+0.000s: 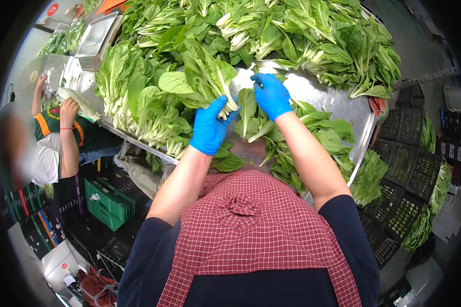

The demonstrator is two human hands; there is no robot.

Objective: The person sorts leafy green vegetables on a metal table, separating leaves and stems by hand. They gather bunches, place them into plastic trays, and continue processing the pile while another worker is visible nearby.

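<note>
My left hand (211, 124), in a blue glove, grips the pale stems of a leafy green bunch (205, 75) whose leaves point away from me. To its right my right hand (271, 96), also gloved in blue, hovers above the metal table (315, 86) with bent fingers. Whether something small sits between those fingertips cannot be made out. Beneath the hands lie loose leaves (247, 111). Beside my left hand stand rows of bunches (138, 99) with their white stem ends towards me. A large heap of greens (253, 30) covers the table's far side.
At the left, a co-worker (55, 149) handles a bagged vegetable (77, 101) beside a weighing scale (98, 36). Black crates (401, 165) with greens are stacked at the right. A green crate (107, 201) is low on the left. More loose leaves (326, 134) lie near my right forearm.
</note>
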